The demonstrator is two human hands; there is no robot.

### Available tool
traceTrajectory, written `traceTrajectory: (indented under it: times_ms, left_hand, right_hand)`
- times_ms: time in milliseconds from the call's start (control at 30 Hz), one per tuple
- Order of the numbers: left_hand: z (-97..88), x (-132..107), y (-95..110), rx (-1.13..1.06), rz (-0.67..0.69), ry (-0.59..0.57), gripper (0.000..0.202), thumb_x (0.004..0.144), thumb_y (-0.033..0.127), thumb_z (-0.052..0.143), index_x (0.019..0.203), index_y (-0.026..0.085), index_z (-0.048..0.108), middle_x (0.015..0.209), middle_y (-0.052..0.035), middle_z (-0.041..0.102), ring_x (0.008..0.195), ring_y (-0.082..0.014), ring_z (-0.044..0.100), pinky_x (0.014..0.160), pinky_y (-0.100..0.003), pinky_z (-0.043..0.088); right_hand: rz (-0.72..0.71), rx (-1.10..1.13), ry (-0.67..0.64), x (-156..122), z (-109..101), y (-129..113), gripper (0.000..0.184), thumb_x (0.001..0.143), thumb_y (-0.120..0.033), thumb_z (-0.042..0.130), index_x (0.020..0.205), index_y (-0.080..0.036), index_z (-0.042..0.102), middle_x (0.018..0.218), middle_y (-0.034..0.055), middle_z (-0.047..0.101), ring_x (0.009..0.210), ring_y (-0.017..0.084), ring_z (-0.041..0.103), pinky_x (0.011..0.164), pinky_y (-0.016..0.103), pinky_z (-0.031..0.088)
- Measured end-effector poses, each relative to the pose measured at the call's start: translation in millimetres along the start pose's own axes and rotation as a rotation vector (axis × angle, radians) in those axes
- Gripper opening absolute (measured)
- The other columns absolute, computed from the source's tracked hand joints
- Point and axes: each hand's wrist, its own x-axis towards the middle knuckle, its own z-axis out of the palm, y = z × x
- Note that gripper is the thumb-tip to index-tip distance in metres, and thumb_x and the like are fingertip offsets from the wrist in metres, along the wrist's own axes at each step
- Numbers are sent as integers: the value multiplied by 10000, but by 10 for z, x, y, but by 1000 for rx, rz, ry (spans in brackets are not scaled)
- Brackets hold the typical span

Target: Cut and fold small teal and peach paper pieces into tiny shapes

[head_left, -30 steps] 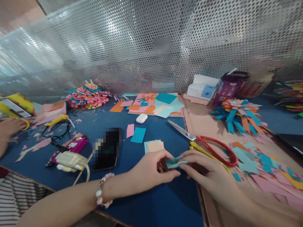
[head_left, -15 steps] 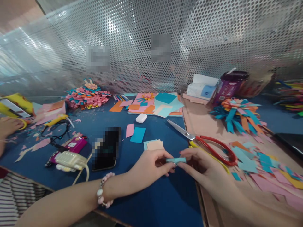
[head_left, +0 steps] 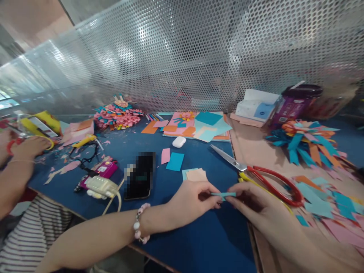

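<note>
Pinching teal paper, scissors beside right hand, phone farther left.

At six o'clock the left hand covers the near edge of the peach paper squares, and its fingers hide part of the light-blue paper strip. A co-worker's hand is cut off at nine o'clock, and pixelation masks part of the smartphone near eight. Between two and three, the purple cup, its print too small to read, half hides a blurred clear tub.
</note>
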Motion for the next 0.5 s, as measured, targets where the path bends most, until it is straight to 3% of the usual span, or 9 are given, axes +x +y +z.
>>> traceTrajectory:
  times_ms: [333,500]
  left_hand:
    - [22,67,-112,-6,108,3,222,820,302,554,926,133,653,821,-85,695,765,-171,676,719,-270,538]
    - [-5,142,-134,-130,92,-41,209,807,287,572,908,115,634,797,-86,681,733,-158,665,703,-279,542]
  right_hand:
    - [-14,30,19,3,-2,-35,213,802,-422,589,821,-211,612,759,36,636,696,176,608,626,271,515]
    - [-6,-30,-3,-5,-10,-85,223,823,-423,565,830,-204,610,778,37,642,721,176,610,648,278,499]
